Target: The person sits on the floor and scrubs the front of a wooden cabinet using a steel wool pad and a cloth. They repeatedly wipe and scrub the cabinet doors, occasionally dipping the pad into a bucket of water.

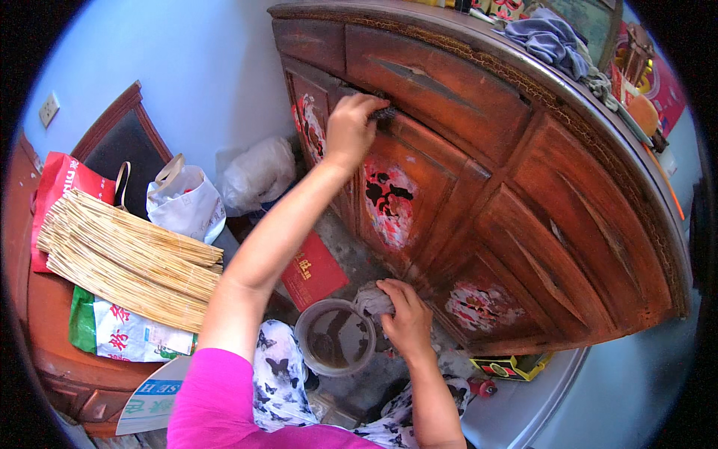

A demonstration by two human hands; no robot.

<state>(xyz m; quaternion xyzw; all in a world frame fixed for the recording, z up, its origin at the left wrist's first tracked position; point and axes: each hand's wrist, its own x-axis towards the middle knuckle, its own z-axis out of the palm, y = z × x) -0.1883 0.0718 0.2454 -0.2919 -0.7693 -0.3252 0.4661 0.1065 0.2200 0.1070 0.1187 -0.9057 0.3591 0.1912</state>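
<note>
A reddish-brown wooden cabinet (441,105) with worn varnish stands before me. My left hand (353,129) reaches up to it, its fingers closed over the top edge of a cabinet door (419,157). Something dark shows by those fingertips; I cannot make out whether it is a gap or a thing. Peeling floral pictures mark the door panels. My right hand (407,318) grips a wet grey rag (374,301) at the right rim of a round plastic tub (301,344). Murky brown water (336,340) lies in the tub, which sits low in front of me.
At left, a bundle of thin straw-coloured sticks (127,254), a red bag (71,179) and a white bag (187,198) lie on wooden furniture. A red box (314,271) lies behind the tub. Cloths (546,41) rest on the cabinet top. A yellow-black box (516,367) sits lower right.
</note>
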